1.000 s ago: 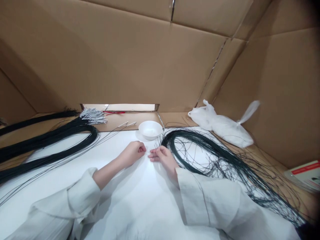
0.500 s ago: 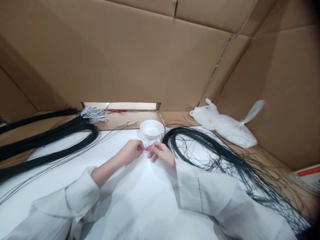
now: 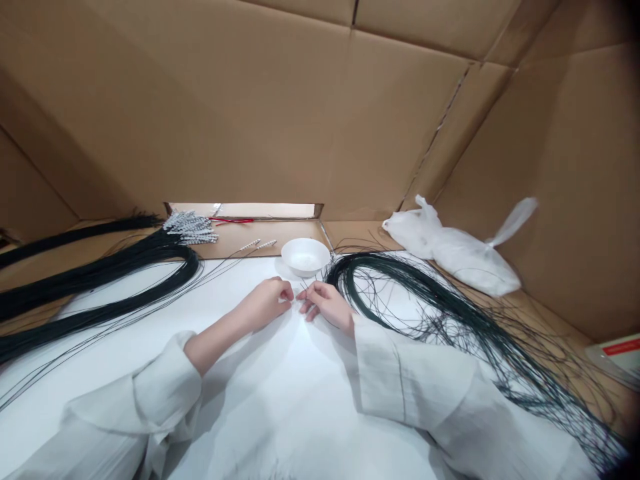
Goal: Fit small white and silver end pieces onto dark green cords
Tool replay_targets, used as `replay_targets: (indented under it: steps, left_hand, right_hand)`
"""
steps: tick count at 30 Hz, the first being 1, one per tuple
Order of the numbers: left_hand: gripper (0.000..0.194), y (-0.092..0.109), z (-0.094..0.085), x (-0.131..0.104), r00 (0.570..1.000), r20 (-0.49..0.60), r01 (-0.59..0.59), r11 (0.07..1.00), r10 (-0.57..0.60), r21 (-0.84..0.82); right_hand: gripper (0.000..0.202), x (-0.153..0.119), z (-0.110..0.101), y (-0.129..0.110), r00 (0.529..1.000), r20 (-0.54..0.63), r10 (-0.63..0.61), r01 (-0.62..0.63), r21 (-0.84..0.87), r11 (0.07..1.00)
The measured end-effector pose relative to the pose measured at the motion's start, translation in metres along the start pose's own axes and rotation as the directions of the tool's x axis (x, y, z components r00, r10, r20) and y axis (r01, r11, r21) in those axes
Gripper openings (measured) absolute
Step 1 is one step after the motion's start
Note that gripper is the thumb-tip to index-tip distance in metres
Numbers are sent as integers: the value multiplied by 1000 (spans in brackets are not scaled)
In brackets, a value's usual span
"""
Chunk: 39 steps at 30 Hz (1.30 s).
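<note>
Working in the head view, both hands near each other just on the wearer's side of the bowl point(image 3: 306, 259). Left hand point(image 3: 270, 304): below and left of the bowl, fingers curled in, thumb and forefinger narrow. Whether anything sits between those tips, cannot tell; too small. Right hand point(image 3: 327, 305): below and slightly right of the bowl, thumb and forefinger pinched narrow on a thin dark strand point(image 3: 303, 287), the other fingers loosely bent below. Strand lies at the right fingertips, a short bit showing above them, between fingers and bowl; its far end is hard to trace. Small gap between the two hands, a pale speck or glint in it, too fine to identify.

Right of the bowl, a looped dark bundle point(image 3: 415, 275), loose ends fanning out toward the lower right. Beyond it, farther right, a knotted white bag point(image 3: 473, 259) lies on cardboard point(image 3: 355, 231). Left of the bowl, two pale-tipped strands point(image 3: 266, 245) lie side by side; farther left, a dark bundle point(image 3: 125, 260) ending in many white-and-dark tips point(image 3: 190, 227). Red item point(image 3: 235, 221) up and left of the bowl, by the slot. White sheet point(image 3: 240, 420) under both hands.
</note>
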<state>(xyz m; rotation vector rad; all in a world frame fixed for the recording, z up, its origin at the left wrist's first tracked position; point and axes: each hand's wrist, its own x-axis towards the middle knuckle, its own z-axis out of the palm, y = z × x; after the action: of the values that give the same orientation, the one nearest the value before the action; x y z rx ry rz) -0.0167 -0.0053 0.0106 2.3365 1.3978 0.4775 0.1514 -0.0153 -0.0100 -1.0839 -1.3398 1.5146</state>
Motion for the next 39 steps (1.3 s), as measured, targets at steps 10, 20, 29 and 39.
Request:
replay_targets:
  steps: [10, 20, 29, 39]
  left_hand:
    - [15, 8, 8, 2, 997, -61, -45, 999, 45, 13]
    - [19, 9, -58, 62, 994, -100, -34, 989, 49, 142]
    - [22, 3, -28, 123, 956, 280, -5, 950, -87, 312]
    - [23, 2, -22, 121, 964, 262, -50, 943, -40, 329]
  right_hand:
    - [16, 2, -2, 1, 997, -69, -26, 26, -8, 1000]
    - [18, 2, -4, 1, 968, -238, -74, 94, 74, 993]
    - [21, -3, -1, -4, 963, -259, -73, 101, 96, 990]
    - [23, -3, -2, -1, 967, -236, -92, 109, 59, 992]
